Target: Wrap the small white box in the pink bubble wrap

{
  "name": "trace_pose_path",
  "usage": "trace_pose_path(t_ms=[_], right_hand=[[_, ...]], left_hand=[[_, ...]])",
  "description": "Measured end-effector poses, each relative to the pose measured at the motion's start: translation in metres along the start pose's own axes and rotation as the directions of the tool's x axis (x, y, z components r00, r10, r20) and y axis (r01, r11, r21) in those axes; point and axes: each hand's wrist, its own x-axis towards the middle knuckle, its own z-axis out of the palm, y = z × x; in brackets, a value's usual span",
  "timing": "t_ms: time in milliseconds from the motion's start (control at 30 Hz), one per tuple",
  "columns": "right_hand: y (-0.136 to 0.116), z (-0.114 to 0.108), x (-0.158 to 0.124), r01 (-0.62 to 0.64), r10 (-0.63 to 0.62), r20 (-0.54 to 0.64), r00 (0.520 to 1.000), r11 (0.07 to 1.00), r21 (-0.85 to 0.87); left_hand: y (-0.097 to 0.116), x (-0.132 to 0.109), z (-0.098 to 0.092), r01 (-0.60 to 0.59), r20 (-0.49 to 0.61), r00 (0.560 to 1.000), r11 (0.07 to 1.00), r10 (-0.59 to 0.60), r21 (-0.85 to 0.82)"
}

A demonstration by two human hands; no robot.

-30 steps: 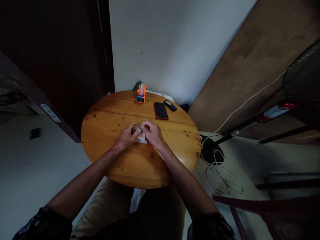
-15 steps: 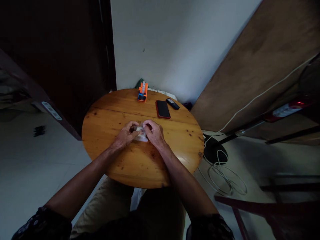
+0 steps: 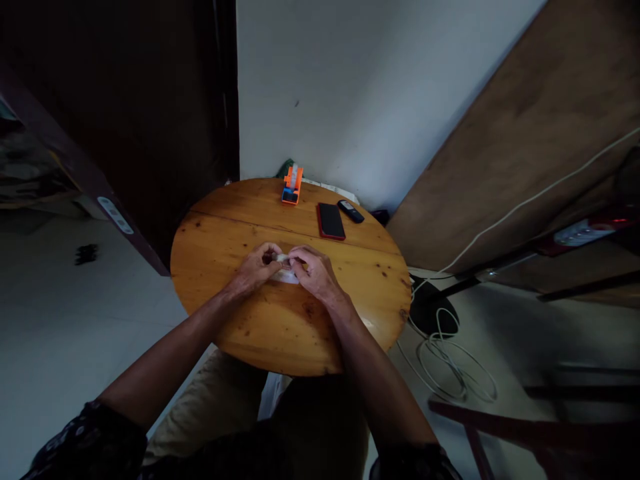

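My left hand (image 3: 254, 269) and my right hand (image 3: 316, 271) meet over the middle of a round wooden table (image 3: 225, 233). Both hands have their fingers pinched on a small white packet (image 3: 287, 274) that rests on the wood between them. Most of the packet is covered by my fingers, so I cannot tell what it is. My forearms reach in from the near edge of the table.
At the far side of the table lie a red-edged phone (image 3: 331, 221), a small dark remote (image 3: 351, 211) and an orange and blue object (image 3: 292, 186). A coiled white cable (image 3: 453, 363) lies on the floor to the right. A dark door stands at left.
My hands have stayed together on the small white packet, with only slight finger movement. The view has shifted a little, so the table sits further right in the frame.
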Motion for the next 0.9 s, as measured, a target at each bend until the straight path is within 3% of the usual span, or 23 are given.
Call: trace_pose_path(t_ms=[167,500,767,900], right_hand=[[0.003,-0.008,-0.002,0.078,-0.074,0.045,0.996,0.994,-0.074],[0.008,-0.016,-0.003,0.169,-0.162,0.089,0.983,0.983,-0.074],[0.008,-0.011,-0.002,0.044,-0.052,0.051,0.997,0.987,0.157],[0.011,-0.016,-0.001,-0.051,0.069,-0.045,0.997,0.942,0.331]], left_hand=[[0.01,-0.001,-0.001,0.132,-0.005,0.991,0.986,-0.133,-0.104],[0.003,0.0,0.002,0.024,0.009,1.0,1.0,-0.024,0.011],[0.005,0.0,0.001,0.012,-0.006,1.0,0.999,-0.011,0.039],[0.005,-0.002,0.0,0.043,-0.011,0.999,0.999,-0.043,0.032]])
